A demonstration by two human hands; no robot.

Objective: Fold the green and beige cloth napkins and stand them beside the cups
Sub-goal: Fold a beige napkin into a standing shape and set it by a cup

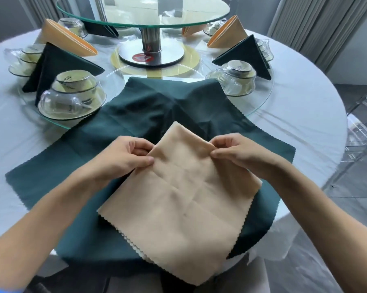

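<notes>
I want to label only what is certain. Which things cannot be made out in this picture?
- Head view: the flat dark green cloth napkin is partly covered by the beige cloth napkin.
- How many beige layers: only wavy edges show.
- Print on the wrapped cup sets: too small.
- Far place settings: hidden behind the glass turntable.

Single head view, looking forward-down, close over table.

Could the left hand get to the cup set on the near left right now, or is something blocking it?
Probably yes: nothing stands between the left hand and the near-left cup set, only flat green napkin. But it is pinching the beige napkin and must let go first.
</notes>
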